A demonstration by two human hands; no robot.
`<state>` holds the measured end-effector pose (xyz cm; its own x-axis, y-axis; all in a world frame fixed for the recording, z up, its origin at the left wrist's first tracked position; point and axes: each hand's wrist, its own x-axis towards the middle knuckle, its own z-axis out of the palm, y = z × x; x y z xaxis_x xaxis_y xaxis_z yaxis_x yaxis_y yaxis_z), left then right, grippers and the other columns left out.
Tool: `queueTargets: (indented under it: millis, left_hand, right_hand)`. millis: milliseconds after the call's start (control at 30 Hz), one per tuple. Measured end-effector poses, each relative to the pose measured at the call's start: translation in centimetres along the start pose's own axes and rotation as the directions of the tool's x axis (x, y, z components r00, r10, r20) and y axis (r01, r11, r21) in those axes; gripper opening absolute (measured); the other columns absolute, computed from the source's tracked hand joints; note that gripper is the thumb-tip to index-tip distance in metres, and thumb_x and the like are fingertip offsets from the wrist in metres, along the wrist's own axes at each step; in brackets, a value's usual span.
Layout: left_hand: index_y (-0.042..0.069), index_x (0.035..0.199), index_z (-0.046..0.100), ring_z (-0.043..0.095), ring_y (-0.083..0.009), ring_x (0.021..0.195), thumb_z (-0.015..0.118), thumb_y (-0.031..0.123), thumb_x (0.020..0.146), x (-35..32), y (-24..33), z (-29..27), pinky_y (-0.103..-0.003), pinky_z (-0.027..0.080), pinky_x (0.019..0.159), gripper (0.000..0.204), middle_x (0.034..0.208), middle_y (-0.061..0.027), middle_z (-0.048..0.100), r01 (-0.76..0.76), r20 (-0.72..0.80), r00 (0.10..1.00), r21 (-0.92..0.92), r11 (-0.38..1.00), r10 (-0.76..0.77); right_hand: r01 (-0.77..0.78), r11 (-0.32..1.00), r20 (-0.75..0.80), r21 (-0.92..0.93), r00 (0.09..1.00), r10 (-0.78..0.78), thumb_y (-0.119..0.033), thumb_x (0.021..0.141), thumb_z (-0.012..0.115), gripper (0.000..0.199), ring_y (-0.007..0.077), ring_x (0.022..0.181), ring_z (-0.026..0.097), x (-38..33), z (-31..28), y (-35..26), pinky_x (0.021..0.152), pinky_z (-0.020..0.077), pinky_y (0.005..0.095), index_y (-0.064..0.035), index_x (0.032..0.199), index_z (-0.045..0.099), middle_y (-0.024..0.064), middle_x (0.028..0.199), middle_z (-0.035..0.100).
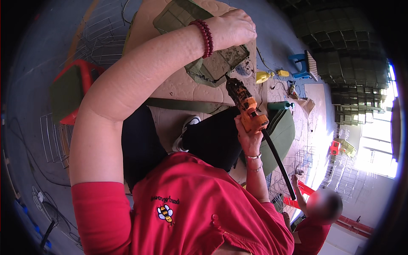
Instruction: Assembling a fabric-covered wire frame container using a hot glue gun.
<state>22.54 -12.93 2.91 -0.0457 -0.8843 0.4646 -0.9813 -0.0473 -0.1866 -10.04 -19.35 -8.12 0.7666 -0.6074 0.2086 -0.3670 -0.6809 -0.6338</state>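
Observation:
My left hand [233, 29], below a dark red bead bracelet, curls its fingers over the edge of a green box [180, 17] of thin panels, which is tilted on a beige board. Dark smears mark the box's lower side. My right hand [250, 136] is closed around an orange glue gun [253, 121]. Its blackened nozzle points up toward the corner of the box, and a long black glue stick [278, 159] runs out of its back. My left fingertips are partly hidden.
A green strip [182, 105] lies below the box. Yellow bottles [263, 77], a teal bottle [278, 105] and a blue stool [299, 66] are to the right. A red-framed green seat [68, 91] and wire frames [102, 40] stand left. Another person [314, 229] sits at lower right. Green boxes [335, 38] are stacked at upper right.

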Motion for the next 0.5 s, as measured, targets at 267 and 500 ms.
queueTargets:
  millis: [267, 500]
  left_hand:
    - [0.016, 0.084, 0.073, 0.065, -0.0166, 0.095, 0.062, 0.014, 0.081, 0.0, -0.3, 1.1, -0.033, 0.047, 0.086, 0.012, 0.087, 0.0027, 0.07, -0.025, -0.161, 0.986, 0.078, 0.997, 0.037]
    - [0.011, 0.09, 0.067, 0.062, -0.0206, 0.1, 0.059, 0.009, 0.084, 0.2, 0.0, -0.1, -0.034, 0.047, 0.094, 0.011, 0.095, -0.0025, 0.066, -0.015, -0.022, 1.0, 0.004, 1.0, 0.016]
  right_hand:
    - [-0.312, 0.928, 0.089, 0.204, 0.95, 0.3, -0.017, 0.081, 0.081, 0.035, 0.0161, 0.088, 0.07, 0.4, -0.2, -2.2, 0.079, 0.0552, 0.0298, 0.0013, 0.106, 0.064, 0.0075, 0.098, 0.072]
    - [-0.206, 0.978, 0.106, 0.028, 0.974, 0.202, -0.017, 0.08, 0.082, 0.039, 0.0182, 0.087, 0.07, 0.6, -0.3, -1.1, 0.079, 0.0549, 0.0314, 0.0017, 0.107, 0.063, 0.0094, 0.097, 0.072]
